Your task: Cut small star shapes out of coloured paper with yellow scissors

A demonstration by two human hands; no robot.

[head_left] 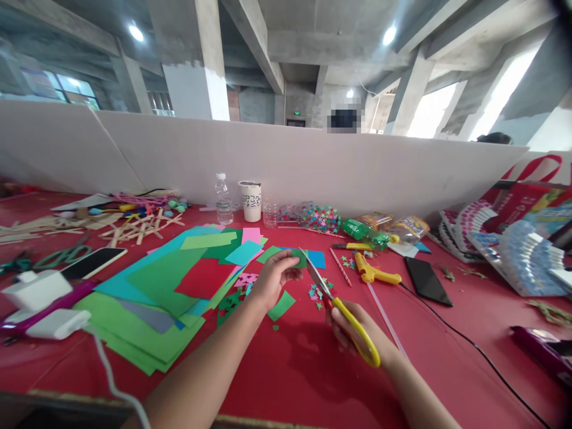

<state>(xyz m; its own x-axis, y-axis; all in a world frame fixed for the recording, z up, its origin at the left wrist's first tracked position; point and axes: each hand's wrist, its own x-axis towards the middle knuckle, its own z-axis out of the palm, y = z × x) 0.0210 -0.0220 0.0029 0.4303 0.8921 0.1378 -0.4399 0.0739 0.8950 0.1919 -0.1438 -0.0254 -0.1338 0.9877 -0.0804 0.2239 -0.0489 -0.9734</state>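
My left hand [279,275] pinches a small piece of dark green paper [298,258] above the red table. In my right hand [351,328] is a pair of scissors [353,325] with yellow handles, its blades pointing up and left at the edge of that paper. From this angle I cannot tell whether the blades touch it. A light green paper piece [281,305] lies just below my left hand. Small paper stars [315,293] are scattered between the two hands, and blue paper [317,260] lies behind the blade tips.
Stacked coloured paper [165,280] covers the left side. A yellow glue gun [375,271] with a black cord and a black phone [428,281] lie to the right. A water bottle [223,199] and a white cup [251,201] stand before the white partition [277,158].
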